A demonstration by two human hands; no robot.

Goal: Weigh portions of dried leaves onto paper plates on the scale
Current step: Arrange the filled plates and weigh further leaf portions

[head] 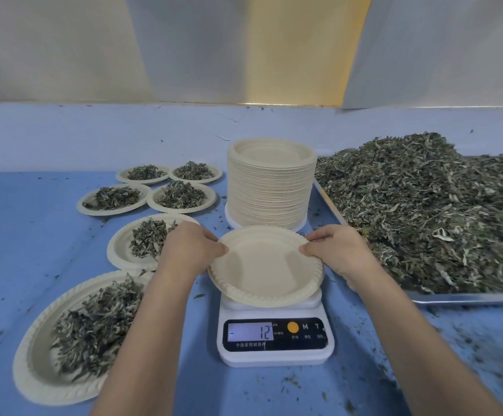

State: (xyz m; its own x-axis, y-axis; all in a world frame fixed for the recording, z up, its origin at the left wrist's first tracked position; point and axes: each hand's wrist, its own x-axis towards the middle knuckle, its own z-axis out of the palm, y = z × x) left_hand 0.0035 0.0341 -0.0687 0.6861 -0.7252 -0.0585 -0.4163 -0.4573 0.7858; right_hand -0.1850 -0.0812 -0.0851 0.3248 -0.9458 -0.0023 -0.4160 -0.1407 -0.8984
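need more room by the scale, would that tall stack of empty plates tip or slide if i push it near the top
Pushed high, the stack of plates would probably lean or shear, since it is many nested plates piled tall. It looks like light paper, so a low push should slide it. The tray is close beside it.

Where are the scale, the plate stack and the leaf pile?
scale (277, 340), head view, its dark front panel.
plate stack (271, 187), head view, its ribbed side.
leaf pile (424, 211), head view, middle of heap.
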